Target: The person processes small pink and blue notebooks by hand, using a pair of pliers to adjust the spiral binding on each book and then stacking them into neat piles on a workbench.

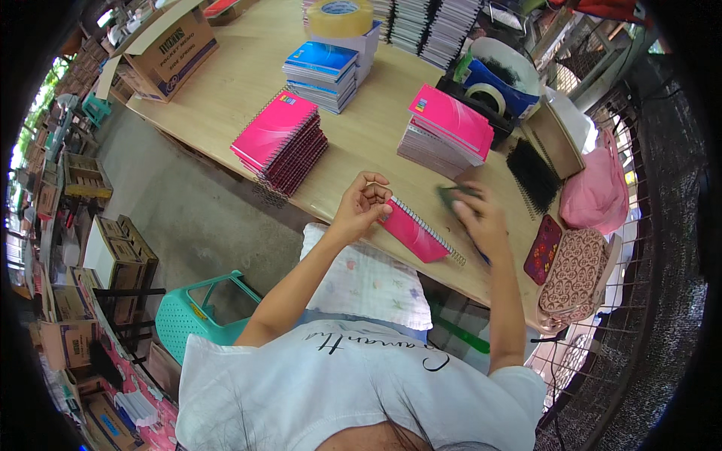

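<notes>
My left hand (362, 207) pinches the upper left corner of a small pink spiral notebook (412, 231) near the table's front edge. The coil runs along the notebook's upper right side, and a bit of wire sticks out past its lower right end. Just right of it, my right hand (485, 224) is closed around a dark tool (449, 197), both smeared by motion. Its kind cannot be made out. Beyond my left hand stands a stack of pink spiral notebooks (277, 135); beyond my right, a stack of pink-covered pads (447, 131).
Blue pads (322, 64) and a tape roll (340, 16) sit farther back. At right are black wire coils (532, 173), a pink bag (598, 188), a phone (543, 249) and a patterned pouch (577, 274). A cardboard box (171, 56) stands far left; a green stool (199, 316) is beside me.
</notes>
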The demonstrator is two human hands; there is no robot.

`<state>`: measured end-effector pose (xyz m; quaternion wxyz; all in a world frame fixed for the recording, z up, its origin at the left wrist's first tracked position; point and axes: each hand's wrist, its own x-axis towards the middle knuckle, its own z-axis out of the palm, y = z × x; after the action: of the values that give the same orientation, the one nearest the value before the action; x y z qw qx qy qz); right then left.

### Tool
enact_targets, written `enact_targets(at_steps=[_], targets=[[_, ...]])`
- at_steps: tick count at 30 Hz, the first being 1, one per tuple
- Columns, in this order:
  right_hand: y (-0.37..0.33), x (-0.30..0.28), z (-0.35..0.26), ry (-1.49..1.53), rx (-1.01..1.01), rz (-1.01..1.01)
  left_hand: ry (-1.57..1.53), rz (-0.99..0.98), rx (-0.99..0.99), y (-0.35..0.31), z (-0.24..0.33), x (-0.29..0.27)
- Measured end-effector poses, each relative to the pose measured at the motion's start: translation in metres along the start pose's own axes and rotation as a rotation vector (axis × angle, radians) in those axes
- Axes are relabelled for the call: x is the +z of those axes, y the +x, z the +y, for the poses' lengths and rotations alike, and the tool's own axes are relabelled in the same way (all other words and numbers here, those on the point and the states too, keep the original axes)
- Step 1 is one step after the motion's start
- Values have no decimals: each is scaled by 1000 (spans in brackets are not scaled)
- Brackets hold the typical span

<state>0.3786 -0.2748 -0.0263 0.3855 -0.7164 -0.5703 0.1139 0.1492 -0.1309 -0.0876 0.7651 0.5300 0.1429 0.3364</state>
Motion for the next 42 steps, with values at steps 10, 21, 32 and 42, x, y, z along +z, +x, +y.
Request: enact_targets(at_steps=[10,21,32,42], targets=[[-74,-9,22,-695,-95,-37,48,-10,-93,1,27,27],[-18,-44,-52,-357,-347,114,174,42,-51,1,44,42],[24,-42,-93,-903,-975,71,163,61,-70,-2,52,46],[-10,-35,-86,-22,-137,32,575,338,241,-15,83,43]])
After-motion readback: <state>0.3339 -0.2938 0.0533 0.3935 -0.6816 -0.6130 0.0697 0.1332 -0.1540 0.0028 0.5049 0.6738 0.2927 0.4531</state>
